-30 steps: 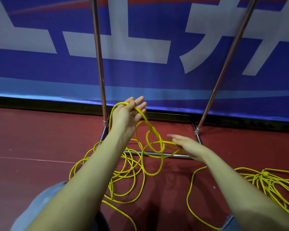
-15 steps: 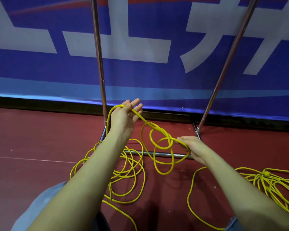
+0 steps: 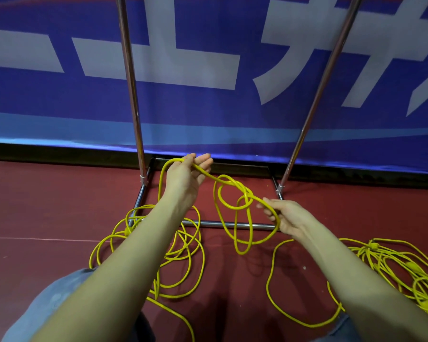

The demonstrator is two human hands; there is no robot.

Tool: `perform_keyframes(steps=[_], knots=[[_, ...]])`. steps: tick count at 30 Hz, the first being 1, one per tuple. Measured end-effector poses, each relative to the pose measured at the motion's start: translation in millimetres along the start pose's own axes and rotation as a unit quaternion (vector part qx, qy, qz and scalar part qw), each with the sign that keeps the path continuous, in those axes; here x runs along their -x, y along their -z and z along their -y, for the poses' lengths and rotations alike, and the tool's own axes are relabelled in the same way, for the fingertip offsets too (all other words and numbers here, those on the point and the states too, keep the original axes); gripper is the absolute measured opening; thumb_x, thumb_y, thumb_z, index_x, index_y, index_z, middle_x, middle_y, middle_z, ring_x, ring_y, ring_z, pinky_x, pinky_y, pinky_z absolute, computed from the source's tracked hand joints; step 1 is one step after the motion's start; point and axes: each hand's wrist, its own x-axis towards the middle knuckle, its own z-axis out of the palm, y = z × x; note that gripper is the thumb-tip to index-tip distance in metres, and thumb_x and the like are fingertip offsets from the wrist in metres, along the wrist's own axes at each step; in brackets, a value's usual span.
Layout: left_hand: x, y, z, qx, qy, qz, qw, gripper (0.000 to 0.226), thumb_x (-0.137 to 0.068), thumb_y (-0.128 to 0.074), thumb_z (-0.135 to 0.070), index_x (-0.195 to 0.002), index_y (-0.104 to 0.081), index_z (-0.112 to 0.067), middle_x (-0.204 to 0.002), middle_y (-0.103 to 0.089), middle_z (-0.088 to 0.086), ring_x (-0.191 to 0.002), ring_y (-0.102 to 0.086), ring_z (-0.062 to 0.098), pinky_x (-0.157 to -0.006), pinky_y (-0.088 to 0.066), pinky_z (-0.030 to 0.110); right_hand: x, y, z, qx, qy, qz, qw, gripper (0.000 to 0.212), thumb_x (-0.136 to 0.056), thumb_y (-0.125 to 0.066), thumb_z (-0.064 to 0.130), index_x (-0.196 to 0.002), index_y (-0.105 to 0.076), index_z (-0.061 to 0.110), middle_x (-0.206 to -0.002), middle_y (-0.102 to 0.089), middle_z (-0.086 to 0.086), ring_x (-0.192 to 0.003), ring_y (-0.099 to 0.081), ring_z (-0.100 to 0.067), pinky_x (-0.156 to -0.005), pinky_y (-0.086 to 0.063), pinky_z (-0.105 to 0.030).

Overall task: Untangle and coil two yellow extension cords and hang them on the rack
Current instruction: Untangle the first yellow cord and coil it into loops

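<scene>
Knotted smooth cord point(image 3: 235, 193) now tauter between hands

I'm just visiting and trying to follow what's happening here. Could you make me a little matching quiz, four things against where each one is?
Things:
1. left hand
2. right hand
3. second cord pile
4. rack

Places:
A. on the floor at far right
B. standing against the blue banner
C. raised, cord draped over it near the left pole
D. pinching the knotted loops above the rack's front bar

Pairs: 1-C, 2-D, 3-A, 4-B
</scene>
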Motion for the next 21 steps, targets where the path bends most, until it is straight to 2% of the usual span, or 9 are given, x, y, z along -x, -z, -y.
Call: perform_keyframes(steps=[3, 7, 11, 14, 16, 17, 19, 20, 21], knots=[[3.7, -0.3, 6.5, -0.052, 0.007, 0.007, 0.999, 0.016, -0.102, -0.037, -0.010, -0.093, -0.050, -0.011, -0.069, -0.072, 0.003, -0.076, -0.068, 0.017, -0.075, -0.050, 0.030, 4.5, -1.5, -0.7, 0.013, -0.025, 0.003, 1.000, 0.026, -0.094, -0.052, 0.008, -0.073, -0.063, -0.003, -0.045, -0.055, 0.003, -0.036, -0.043, -0.001, -0.038, -0.032, -0.010], [6.7, 2.3, 9.5, -0.100, 0.008, 0.013, 0.995, 0.012, -0.099, -0.040, -0.001, -0.100, -0.050, -0.007, -0.083, -0.069, 0.011, -0.083, -0.067, 0.020, -0.071, -0.053, 0.029, 10.9, -6.2, -0.7, 0.016, -0.056, 0.038, 0.998, 0.029, -0.093, -0.054, 0.016, -0.074, -0.068, 0.000, -0.051, -0.048, 0.001, -0.040, -0.040, -0.005, -0.044, -0.033, -0.017], [7.0, 2.7, 12.9, -0.087, 0.010, 0.016, 0.996, 0.015, -0.101, -0.036, -0.002, -0.110, -0.047, -0.005, -0.091, -0.068, 0.012, -0.088, -0.067, 0.020, -0.072, -0.051, 0.029, 12.2, -6.5, 1.6, 0.003, 0.004, 0.008, 1.000, 0.025, -0.093, -0.055, 0.011, -0.077, -0.067, -0.003, -0.053, -0.049, -0.003, -0.039, -0.042, -0.004, -0.040, -0.034, -0.012], [8.3, 3.1, 15.5, -0.097, 0.007, 0.016, 0.995, 0.018, -0.102, -0.035, -0.007, -0.115, -0.048, -0.002, -0.101, -0.067, 0.016, -0.093, -0.066, 0.023, -0.075, -0.052, 0.029, 12.4, -3.2, -0.4, 0.009, 0.007, 0.009, 1.000, 0.024, -0.094, -0.055, 0.015, -0.080, -0.068, 0.000, -0.054, -0.054, -0.001, -0.041, -0.045, -0.005, -0.042, -0.037, -0.013], [8.8, 1.6, 12.8, -0.104, 0.005, 0.017, 0.994, 0.020, -0.103, -0.034, -0.010, -0.116, -0.047, -0.001, -0.106, -0.063, 0.018, -0.096, -0.064, 0.025, -0.073, -0.053, 0.029, 13.0, -5.9, 0.4, 0.036, 0.005, 0.029, 0.999, 0.026, -0.095, -0.052, 0.024, -0.086, -0.068, 0.006, -0.064, -0.065, -0.001, -0.053, -0.057, -0.007, -0.053, -0.042, -0.017], [9.2, 0.0, 11.0, -0.096, 0.007, 0.020, 0.995, 0.020, -0.103, -0.034, -0.010, -0.116, -0.047, -0.001, -0.108, -0.062, 0.019, -0.098, -0.063, 0.027, -0.072, -0.055, 0.031, 14.0, -10.5, 2.7, 0.059, 0.020, 0.038, 0.997, 0.028, -0.097, -0.049, 0.028, -0.092, -0.069, 0.009, -0.076, -0.070, -0.001, -0.066, -0.063, -0.008, -0.060, -0.044, -0.018], [11.6, -5.3, 8.0, -0.073, 0.015, 0.040, 0.996, 0.019, -0.103, -0.033, -0.009, -0.111, -0.047, 0.000, -0.109, -0.061, 0.021, -0.099, -0.063, 0.031, -0.067, -0.057, 0.031, 16.2, -24.8, 11.0, 0.097, 0.106, 0.050, 0.988, 0.030, -0.099, -0.043, 0.025, -0.106, -0.066, 0.008, -0.099, -0.068, -0.003, -0.090, -0.063, -0.012, -0.068, -0.045, -0.010], [13.3, -8.6, 6.9, -0.067, 0.017, 0.054, 0.996, 0.017, -0.103, -0.034, -0.009, -0.106, -0.049, 0.000, -0.107, -0.061, 0.021, -0.097, -0.065, 0.030, -0.066, -0.058, 0.030, 17.9, -33.1, 16.1, 0.102, 0.160, 0.060, 0.980, 0.028, -0.099, -0.043, 0.020, -0.110, -0.064, 0.006, -0.103, -0.066, -0.005, -0.096, -0.061, -0.013, -0.071, -0.045, -0.006], [15.1, -11.6, 5.2, -0.062, 0.016, 0.067, 0.996, 0.017, -0.103, -0.035, -0.009, -0.101, -0.050, -0.001, -0.105, -0.063, 0.020, -0.092, -0.068, 0.028, -0.066, -0.058, 0.030, 19.0, -39.9, 20.8, 0.102, 0.204, 0.078, 0.971, 0.024, -0.098, -0.044, 0.016, -0.110, -0.064, 0.007, -0.105, -0.065, -0.006, -0.099, -0.060, -0.014, -0.078, -0.046, -0.008]])
